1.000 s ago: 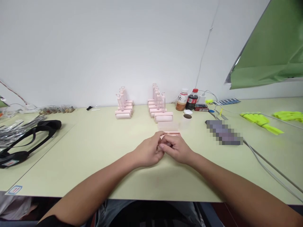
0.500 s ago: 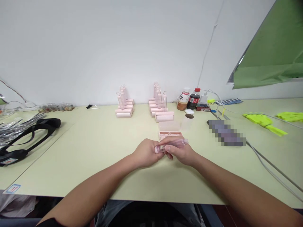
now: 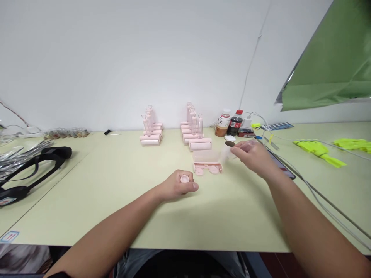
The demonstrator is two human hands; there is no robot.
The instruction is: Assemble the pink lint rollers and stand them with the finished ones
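My left hand (image 3: 176,185) is closed round a small pink round cap (image 3: 184,179), its open face turned up. To the right and farther forward, my right hand (image 3: 252,154) has its thumb and fingers together beside a clear cylinder with a dark round top (image 3: 230,143); a pale, see-through item shows blurred at its fingers. Between the hands lies an open pink case (image 3: 207,166) with two round pink parts in front and a translucent lid raised behind.
Two rows of pink boxes (image 3: 200,144) with upright clear tubes (image 3: 199,126) stand near the wall. Two bottles (image 3: 222,122), a phone (image 3: 282,164), cables and yellow strips (image 3: 319,151) are on the right. A black strap frame (image 3: 55,166) lies left.
The hands have moved apart. My right hand went right and forward, off the clear pink tube both hands had held. The pink case's front is now uncovered, and the phone is partly behind my hand.
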